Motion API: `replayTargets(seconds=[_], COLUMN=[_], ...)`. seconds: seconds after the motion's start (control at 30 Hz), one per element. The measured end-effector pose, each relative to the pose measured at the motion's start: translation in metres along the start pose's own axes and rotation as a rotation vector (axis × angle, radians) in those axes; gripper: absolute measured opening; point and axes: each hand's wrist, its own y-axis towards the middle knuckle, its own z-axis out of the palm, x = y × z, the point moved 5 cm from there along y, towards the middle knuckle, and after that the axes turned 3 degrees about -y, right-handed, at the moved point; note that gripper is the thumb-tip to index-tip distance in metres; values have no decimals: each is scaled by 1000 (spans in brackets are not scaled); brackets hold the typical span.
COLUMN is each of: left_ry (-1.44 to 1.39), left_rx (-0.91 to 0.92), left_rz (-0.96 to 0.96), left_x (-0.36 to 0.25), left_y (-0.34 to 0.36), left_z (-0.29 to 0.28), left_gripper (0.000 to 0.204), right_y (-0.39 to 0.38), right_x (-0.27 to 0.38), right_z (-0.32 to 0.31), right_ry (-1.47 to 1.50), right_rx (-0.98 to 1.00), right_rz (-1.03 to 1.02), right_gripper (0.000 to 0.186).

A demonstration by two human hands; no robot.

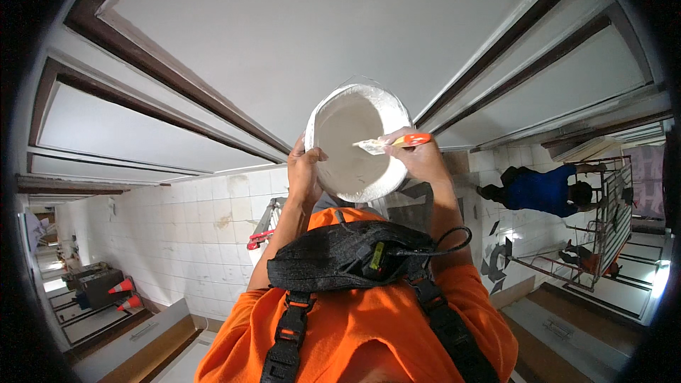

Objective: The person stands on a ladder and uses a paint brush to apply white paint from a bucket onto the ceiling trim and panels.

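Observation:
My left hand [306, 165] grips the near left rim of a white bucket [386, 104], with the thumb inside. Pale, off-white paint [349, 124] shows in the bucket, and smears coat its inner wall. A paintbrush [417, 140] with an orange handle is held in my right hand [420, 159] over the right side of the opening. Its whitish, coated bristles point left above the paint; I cannot tell whether the tip touches it. A thin wire handle [358, 78] arches at the bucket's far side.
White panels with dark brown frames [213, 110] rise ahead. Red-and-grey ladder parts [261, 236] stand below on the tiled floor [198, 216]. At right, a person in blue [543, 191] is beside metal scaffolding [603, 223]. Orange cones [128, 301] lie toward the lower left.

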Motion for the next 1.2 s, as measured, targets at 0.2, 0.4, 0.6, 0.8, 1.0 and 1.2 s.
replayTargets(seconds=[0.2, 0.4, 0.6, 0.8, 1.0, 1.2], left_ry=[-75, -91, -92, -38, -89, -37], left_rx=[-19, -23, -24, -40, -30, 1], left_rz=[-21, -48, -16, -17, -10, 24], left_x=[0, -1, 0, -2, -2, -8], left_y=[-3, -2, -8, -10, -3, -4], left_z=[8, 12, 11, 9, 16, 14], left_gripper=[64, 67, 68, 71, 72, 57], right_y=[-13, -20, -29, -37, -34, -38], right_x=[33, 51, 57, 56, 67, 68], right_z=[-30, -40, -45, -46, -50, -52], right_ry=[101, 234, 288, 273, 275, 241], right_rx=[-119, -237, -272, -295, -318, -330], right_rz=[-80, -208, -202, -225, -255, -264], right_gripper=[13, 12, 12, 13, 13, 18])
